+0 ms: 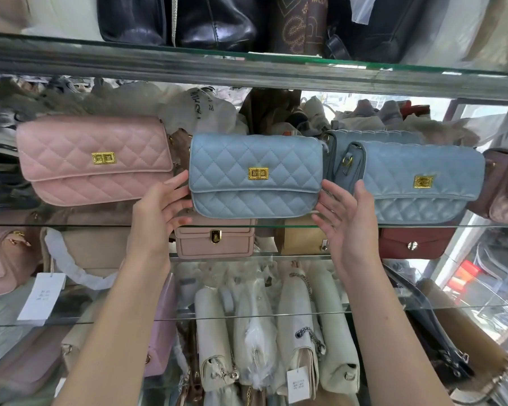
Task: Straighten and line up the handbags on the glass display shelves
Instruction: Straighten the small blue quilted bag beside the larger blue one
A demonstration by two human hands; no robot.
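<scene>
At centre frame the left hand (162, 210) and right hand (345, 213), both open with fingers spread, bracketed the blue bag (255, 175) by its ends without gripping. The step seemed to call for even pressure from both sides, squaring it between the pink bag (96, 159) and second blue bag (423, 183). It was quilted, gold-clasped, sitting nearly level on the glass shelf (481, 226).

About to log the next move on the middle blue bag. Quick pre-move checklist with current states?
1. Left hand at the middle blue bag's left edge: ok.
2. Right hand at its right edge: ok; firm grip: cannot tell.
3. Bag level: not ok, slightly tilted.
4. Bag seated on the glass shelf: cannot tell.
5. Gap to the pink bag: ok.
6. Gap to the right blue bag: not ok, crowded.
</scene>
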